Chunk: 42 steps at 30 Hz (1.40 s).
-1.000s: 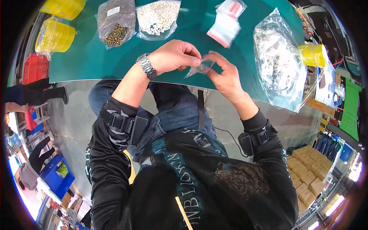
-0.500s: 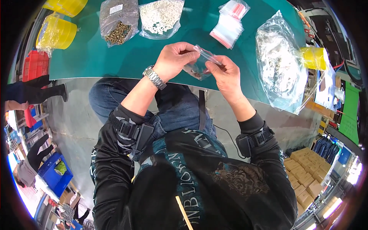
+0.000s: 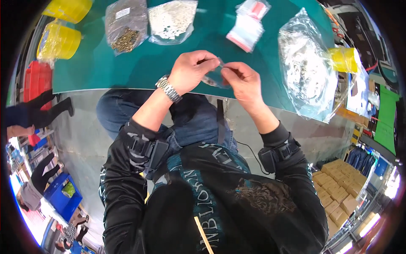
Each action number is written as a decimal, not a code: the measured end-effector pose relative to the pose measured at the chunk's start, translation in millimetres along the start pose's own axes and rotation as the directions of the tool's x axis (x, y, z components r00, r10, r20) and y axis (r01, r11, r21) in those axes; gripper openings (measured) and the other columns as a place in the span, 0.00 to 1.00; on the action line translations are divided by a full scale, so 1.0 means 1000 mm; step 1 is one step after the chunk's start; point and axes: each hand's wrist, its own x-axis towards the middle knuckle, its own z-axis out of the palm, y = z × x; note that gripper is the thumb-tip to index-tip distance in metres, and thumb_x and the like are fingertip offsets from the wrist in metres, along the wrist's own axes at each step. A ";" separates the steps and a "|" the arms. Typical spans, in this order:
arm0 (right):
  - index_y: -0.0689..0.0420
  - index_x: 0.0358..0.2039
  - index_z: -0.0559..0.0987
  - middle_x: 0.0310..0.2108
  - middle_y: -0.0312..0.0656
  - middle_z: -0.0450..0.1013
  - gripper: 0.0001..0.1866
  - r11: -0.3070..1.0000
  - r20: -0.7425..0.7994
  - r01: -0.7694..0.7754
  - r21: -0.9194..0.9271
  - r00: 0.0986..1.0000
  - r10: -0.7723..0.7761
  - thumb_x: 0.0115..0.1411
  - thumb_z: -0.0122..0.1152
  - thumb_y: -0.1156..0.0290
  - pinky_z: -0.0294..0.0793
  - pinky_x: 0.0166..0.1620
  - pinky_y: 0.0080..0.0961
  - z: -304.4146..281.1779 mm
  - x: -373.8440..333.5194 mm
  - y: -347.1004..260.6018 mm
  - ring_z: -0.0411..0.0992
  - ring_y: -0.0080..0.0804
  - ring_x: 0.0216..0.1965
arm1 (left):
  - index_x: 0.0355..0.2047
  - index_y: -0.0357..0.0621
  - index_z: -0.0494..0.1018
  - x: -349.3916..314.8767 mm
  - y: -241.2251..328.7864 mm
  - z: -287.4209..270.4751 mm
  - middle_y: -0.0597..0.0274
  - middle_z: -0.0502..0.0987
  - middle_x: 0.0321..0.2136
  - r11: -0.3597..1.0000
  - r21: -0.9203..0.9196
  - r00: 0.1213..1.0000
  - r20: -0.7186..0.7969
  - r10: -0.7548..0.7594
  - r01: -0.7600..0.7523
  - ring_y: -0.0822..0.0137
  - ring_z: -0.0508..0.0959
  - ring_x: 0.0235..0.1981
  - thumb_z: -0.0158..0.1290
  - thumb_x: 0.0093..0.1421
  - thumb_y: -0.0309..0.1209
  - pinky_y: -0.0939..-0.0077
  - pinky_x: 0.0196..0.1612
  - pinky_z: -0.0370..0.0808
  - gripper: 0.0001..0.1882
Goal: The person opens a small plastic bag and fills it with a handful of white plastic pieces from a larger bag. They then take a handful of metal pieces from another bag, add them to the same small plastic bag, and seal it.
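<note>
Between my hands, above the near edge of the green table, is a small clear zip bag with a few small brownish pieces in its bottom. My left hand pinches its top edge at the left, thumb against forefinger. At the right end of the same edge, my right hand is closed in a pinch, its other fingers curled. The two pinches are close together. Farther off lie a bag of brass-coloured screws, a bag of small white parts and a stack of flat clear zip bags.
A large clear bag of whitish pieces lies on the green table at right, beside a yellow tub. More yellow tubs stand at far left, near a red crate. Other people stand on the left; stacked cartons are at lower right.
My right hand has moved left toward my left hand along the bag's top edge. The bag now hangs flatter and more tilted. The whole view has shifted slightly.
</note>
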 end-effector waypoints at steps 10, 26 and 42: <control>0.62 0.31 0.78 0.24 0.32 0.72 0.06 0.970 -0.052 0.064 -0.235 0.996 -0.078 0.56 0.61 0.73 0.68 0.29 0.16 0.010 -0.004 0.000 0.67 0.15 0.25 | 0.32 0.36 0.77 -0.013 0.000 0.003 0.66 0.77 0.23 0.985 0.152 0.996 -0.021 -0.084 0.086 0.78 0.74 0.26 0.56 0.60 0.30 0.81 0.30 0.71 0.08; 0.65 0.33 0.76 0.23 0.43 0.75 0.11 0.973 0.115 -0.128 -0.194 0.982 0.152 0.58 0.55 0.68 0.71 0.29 0.26 -0.014 -0.030 0.006 0.73 0.27 0.25 | 0.32 0.37 0.74 -0.024 -0.011 -0.003 0.70 0.72 0.21 0.983 0.186 0.999 -0.051 0.001 0.009 0.79 0.69 0.24 0.54 0.61 0.29 0.81 0.28 0.68 0.07; 0.62 0.31 0.74 0.26 0.42 0.75 0.05 0.997 -0.116 -0.058 -0.053 0.992 0.052 0.62 0.53 0.74 0.76 0.36 0.27 -0.073 -0.060 -0.023 0.74 0.27 0.27 | 0.38 0.38 0.75 -0.014 -0.026 0.002 0.68 0.75 0.25 0.992 -0.041 0.992 0.008 -0.123 0.123 0.78 0.73 0.26 0.52 0.64 0.31 0.83 0.32 0.72 0.08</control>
